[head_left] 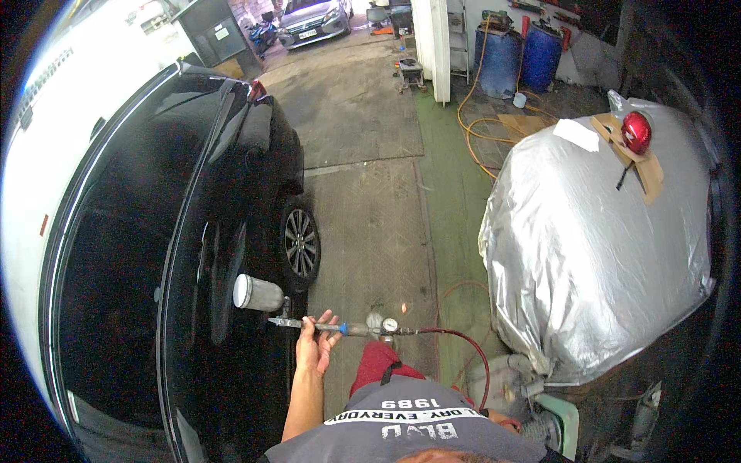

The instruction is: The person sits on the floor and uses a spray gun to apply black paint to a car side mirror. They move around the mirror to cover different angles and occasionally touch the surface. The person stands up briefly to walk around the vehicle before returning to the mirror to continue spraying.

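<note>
My left hand (314,346) is closed around the handle of a paint spray gun (315,326), which lies sideways across my fingers. The gun's pale, round-ended cup (261,294) points toward the black car (193,255) on my left, close to its side. At the handle's end sits a small pressure gauge (390,325), with a dark red air hose (466,343) running from it to the right and curving down beside my body. The rear wheel (299,241) of the car stands just beyond the gun. My right hand does not show.
On the right, a silver cover (587,255) drapes a large object, with cardboard (651,176) and a shiny red part (636,133) on top. Blue drums (498,63) and a yellow hose (468,131) are behind it. A silver car (314,19) is parked far ahead.
</note>
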The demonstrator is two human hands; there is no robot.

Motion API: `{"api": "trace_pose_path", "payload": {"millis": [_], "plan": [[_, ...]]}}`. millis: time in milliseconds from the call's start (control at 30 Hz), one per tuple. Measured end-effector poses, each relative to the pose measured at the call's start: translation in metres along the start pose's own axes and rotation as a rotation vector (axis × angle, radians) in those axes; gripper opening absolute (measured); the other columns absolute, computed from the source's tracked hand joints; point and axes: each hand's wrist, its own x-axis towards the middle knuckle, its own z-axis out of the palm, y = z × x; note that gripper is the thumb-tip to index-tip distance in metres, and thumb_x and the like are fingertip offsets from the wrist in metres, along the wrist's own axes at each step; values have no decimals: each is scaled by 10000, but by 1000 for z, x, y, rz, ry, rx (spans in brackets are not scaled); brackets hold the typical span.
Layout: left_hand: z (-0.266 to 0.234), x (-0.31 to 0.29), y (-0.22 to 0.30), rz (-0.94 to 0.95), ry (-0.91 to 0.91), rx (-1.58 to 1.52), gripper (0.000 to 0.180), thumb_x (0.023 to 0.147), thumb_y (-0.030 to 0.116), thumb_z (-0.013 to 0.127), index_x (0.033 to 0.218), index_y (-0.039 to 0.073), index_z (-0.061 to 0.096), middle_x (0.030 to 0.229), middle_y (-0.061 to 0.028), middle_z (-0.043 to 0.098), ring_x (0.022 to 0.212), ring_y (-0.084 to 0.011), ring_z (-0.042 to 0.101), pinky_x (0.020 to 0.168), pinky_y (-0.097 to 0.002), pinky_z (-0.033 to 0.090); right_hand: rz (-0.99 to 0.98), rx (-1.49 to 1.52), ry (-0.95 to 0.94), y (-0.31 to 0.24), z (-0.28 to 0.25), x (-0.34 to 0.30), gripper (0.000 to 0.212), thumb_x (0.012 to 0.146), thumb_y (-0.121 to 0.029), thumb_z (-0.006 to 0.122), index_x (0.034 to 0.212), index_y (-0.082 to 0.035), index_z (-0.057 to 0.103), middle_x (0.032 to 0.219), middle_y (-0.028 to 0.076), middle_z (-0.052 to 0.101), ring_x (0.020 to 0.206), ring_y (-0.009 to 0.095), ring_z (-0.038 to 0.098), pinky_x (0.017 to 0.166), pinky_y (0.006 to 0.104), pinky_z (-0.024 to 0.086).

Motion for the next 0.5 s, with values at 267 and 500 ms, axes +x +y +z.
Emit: {"api": "trace_pose_path", "payload": {"millis": [267, 500], "plan": [[130, 268, 44, -125, -36, 36, 325, 1183, 471, 487, 1234, 154, 537, 1560, -229, 597, 1536, -456, 490, 1161, -677, 496, -1, 17, 58, -273, -71, 84, 699, 1127, -673, 456, 1086, -17, 697, 884, 236, 719, 651, 324, 703, 578, 495, 590], [256, 477, 140, -105, -90, 86, 285, 1181, 465, 513, 1206, 187, 571, 1557, -195, 618, 1516, -420, 519, 1142, -648, 517, -10, 86, 75, -486, -134, 102, 714, 1126, -673, 461, 1124, 7, 679, 926, 279, 726, 675, 359, 727, 595, 519, 622]]}}
